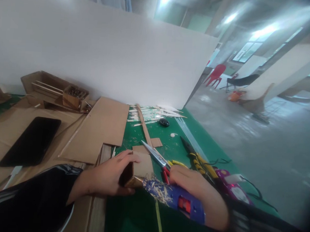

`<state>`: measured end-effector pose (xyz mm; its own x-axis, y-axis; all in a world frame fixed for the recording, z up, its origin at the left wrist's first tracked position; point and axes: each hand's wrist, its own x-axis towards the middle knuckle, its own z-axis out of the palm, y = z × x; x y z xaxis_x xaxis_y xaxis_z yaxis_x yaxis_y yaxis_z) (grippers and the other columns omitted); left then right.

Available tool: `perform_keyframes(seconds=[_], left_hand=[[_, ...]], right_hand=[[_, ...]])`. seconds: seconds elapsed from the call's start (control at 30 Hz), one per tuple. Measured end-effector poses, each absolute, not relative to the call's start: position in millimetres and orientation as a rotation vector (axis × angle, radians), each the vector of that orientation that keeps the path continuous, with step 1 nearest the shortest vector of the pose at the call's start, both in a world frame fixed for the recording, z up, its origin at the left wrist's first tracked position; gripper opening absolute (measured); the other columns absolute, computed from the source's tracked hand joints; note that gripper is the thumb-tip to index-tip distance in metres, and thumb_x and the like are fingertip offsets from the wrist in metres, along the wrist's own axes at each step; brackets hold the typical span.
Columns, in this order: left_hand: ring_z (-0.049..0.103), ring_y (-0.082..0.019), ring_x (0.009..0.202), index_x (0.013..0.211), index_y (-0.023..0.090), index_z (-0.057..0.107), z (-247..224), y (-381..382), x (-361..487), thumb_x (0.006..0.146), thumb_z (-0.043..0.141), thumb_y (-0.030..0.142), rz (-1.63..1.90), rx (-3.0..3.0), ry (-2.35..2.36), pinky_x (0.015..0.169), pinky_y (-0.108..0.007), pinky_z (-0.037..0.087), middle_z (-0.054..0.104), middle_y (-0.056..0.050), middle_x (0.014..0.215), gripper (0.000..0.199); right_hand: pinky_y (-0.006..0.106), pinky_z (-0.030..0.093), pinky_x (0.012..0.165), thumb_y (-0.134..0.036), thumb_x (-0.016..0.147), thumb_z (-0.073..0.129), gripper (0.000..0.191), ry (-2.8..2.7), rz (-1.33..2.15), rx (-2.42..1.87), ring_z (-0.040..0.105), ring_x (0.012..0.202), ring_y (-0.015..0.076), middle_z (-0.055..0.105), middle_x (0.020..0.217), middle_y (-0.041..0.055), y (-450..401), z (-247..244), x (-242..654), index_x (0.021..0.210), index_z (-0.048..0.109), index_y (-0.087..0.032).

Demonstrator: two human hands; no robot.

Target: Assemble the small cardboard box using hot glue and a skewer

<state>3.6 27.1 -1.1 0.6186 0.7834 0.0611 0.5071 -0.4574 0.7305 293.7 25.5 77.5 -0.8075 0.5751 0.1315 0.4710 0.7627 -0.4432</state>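
My left hand (110, 174) grips a small cardboard box (143, 165), fingers over its top edge and thumb underneath. In my right hand (199, 191) is a blue hot glue gun (163, 194), its body speckled with pale flakes. The gun's nozzle touches or nearly touches the lower edge of the box; I cannot tell which. Just beyond my right hand lie scissors (155, 154) with red handles, blades pointing away. Pliers (198, 159) with yellow and black handles rest to the right of them.
A black phone (31, 140) lies on cardboard sheets (99, 127) at left. Behind it stands a cardboard tray (47, 86) with a small box of metal bits. Glue sticks (190, 135), a black round object (164, 122) and a purple device (231, 187) lie on the green table. A white panel (103, 51) borders the back.
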Motion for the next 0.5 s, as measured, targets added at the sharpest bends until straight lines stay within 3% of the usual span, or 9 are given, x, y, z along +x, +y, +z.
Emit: perform_keyframes(seconds=[0.5], left_hand=[[0.048, -0.034, 0.134, 0.14, 0.029, 0.04, -1.4, 26.7, 6.6, 0.071, 0.084, 0.038, 0.523, 2.121, 1.047, 0.113, -0.045, 0.042, 0.041, -0.011, 0.148, 0.082]], right_hand=[[0.026, 0.036, 0.061, -0.02, 0.081, 0.058, 0.01, -2.692, 0.56, -0.823, 0.051, 0.072, 0.0165, 0.053, 0.081, 0.0035, 24.4, 76.3, 298.1, 0.083, 0.048, -0.02]])
